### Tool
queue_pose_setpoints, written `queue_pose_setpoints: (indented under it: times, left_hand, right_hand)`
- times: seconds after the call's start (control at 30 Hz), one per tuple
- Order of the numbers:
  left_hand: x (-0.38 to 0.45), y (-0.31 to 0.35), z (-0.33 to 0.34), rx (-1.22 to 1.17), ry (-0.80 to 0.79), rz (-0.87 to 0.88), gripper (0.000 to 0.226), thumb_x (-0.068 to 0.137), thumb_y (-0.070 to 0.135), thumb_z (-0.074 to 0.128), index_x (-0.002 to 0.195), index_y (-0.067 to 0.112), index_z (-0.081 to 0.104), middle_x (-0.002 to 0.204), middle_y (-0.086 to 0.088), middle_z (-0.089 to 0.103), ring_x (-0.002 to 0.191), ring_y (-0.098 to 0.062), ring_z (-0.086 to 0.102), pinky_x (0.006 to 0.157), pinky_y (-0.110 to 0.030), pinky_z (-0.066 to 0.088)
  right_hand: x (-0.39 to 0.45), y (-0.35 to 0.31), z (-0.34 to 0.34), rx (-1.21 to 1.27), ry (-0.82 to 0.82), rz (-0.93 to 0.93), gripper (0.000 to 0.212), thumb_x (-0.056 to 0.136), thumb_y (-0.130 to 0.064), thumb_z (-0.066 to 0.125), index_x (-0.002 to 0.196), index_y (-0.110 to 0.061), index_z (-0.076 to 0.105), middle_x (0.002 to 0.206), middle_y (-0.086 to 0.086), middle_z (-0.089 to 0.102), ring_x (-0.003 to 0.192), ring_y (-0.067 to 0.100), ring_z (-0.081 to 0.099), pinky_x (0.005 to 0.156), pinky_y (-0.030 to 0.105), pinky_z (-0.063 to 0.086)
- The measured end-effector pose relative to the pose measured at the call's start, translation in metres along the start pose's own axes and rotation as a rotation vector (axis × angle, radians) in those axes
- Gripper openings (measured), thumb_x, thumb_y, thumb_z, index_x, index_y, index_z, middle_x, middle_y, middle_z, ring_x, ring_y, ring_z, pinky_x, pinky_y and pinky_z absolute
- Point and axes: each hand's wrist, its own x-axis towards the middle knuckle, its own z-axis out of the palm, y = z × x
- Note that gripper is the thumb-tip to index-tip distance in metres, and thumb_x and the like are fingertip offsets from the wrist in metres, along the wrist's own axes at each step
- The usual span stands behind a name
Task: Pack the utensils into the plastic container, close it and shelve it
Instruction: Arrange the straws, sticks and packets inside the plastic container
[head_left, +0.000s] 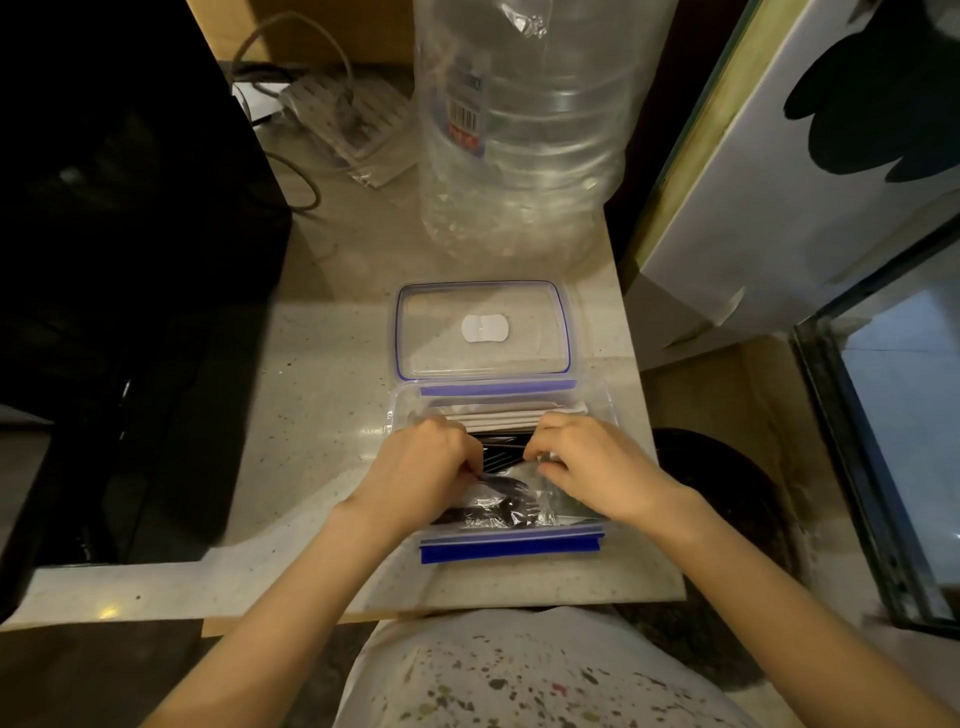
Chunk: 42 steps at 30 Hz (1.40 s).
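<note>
Both my left hand and right hand are curled inside the clear blue-clipped plastic container at the counter's near edge, pinching crinkly cellophane-wrapped black plastic utensils. Light, slippery stuff, so I'd grip the ends. Clear blue-rimmed lid lies just beyond.

Open container holds black wrapped utensils.

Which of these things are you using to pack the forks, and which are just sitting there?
Part of the job:
- container
- lid
- wrapped black forks
- white packets
- left hand and right hand, both in the container

Just lying about:
- big water bottle
- power strip
- glass tank
</note>
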Motion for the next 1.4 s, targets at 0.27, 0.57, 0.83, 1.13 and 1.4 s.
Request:
queue_pose_setpoints:
  times: [0.27, 0.57, 0.83, 1.13, 1.4]
  left_hand:
    - [-0.005, 0.007, 0.006, -0.183, -0.178, 0.002, 0.014, 0.085, 0.017, 0.065, 0.098, 0.018, 0.071, 0.096, 0.001, 0.073, 0.083, -0.01, 0.065, 0.081, -0.025, 0.056]
    - [-0.001, 0.005, 0.016, -0.116, -0.1, -0.06, 0.01, 0.083, 0.022, 0.066, 0.09, 0.02, 0.073, 0.092, 0.0, 0.074, 0.086, -0.016, 0.065, 0.079, -0.033, 0.057]
    - [0.008, 0.007, 0.01, -0.084, 0.151, -0.114, 0.02, 0.088, 0.017, 0.055, 0.103, 0.019, 0.067, 0.101, -0.004, 0.067, 0.093, -0.025, 0.062, 0.074, -0.036, 0.054]
    - [0.018, 0.004, 0.015, -0.007, 0.162, -0.141, 0.02, 0.086, 0.014, 0.056, 0.105, 0.014, 0.062, 0.108, -0.005, 0.064, 0.1, -0.027, 0.06, 0.073, -0.033, 0.048]
    - [0.021, 0.002, 0.019, 0.042, 0.157, -0.121, 0.021, 0.086, 0.011, 0.054, 0.103, 0.014, 0.066, 0.107, -0.006, 0.064, 0.1, -0.028, 0.059, 0.075, -0.036, 0.048]
  right_hand:
    - [-0.004, 0.007, -0.014, 0.296, 0.125, 0.084, 0.022, 0.09, -0.01, 0.056, 0.11, -0.014, 0.066, 0.105, 0.001, 0.068, 0.088, 0.003, 0.057, 0.076, 0.008, 0.042]
    - [-0.001, 0.002, -0.012, 0.148, 0.158, 0.118, 0.018, 0.091, -0.019, 0.056, 0.105, -0.013, 0.067, 0.1, 0.003, 0.068, 0.088, 0.013, 0.062, 0.082, 0.028, 0.053]
    - [0.009, -0.014, 0.007, -0.183, 0.072, 0.101, 0.021, 0.092, -0.022, 0.051, 0.107, -0.011, 0.062, 0.106, 0.005, 0.06, 0.088, 0.023, 0.061, 0.071, 0.034, 0.049]
    - [0.011, -0.014, 0.013, -0.185, 0.149, 0.145, 0.022, 0.091, -0.019, 0.054, 0.112, -0.014, 0.053, 0.113, 0.002, 0.054, 0.099, 0.019, 0.055, 0.072, 0.032, 0.049]
    - [0.011, -0.012, 0.02, -0.256, 0.122, 0.132, 0.019, 0.085, -0.004, 0.058, 0.102, -0.012, 0.059, 0.102, 0.004, 0.061, 0.09, 0.022, 0.06, 0.06, 0.03, 0.04]
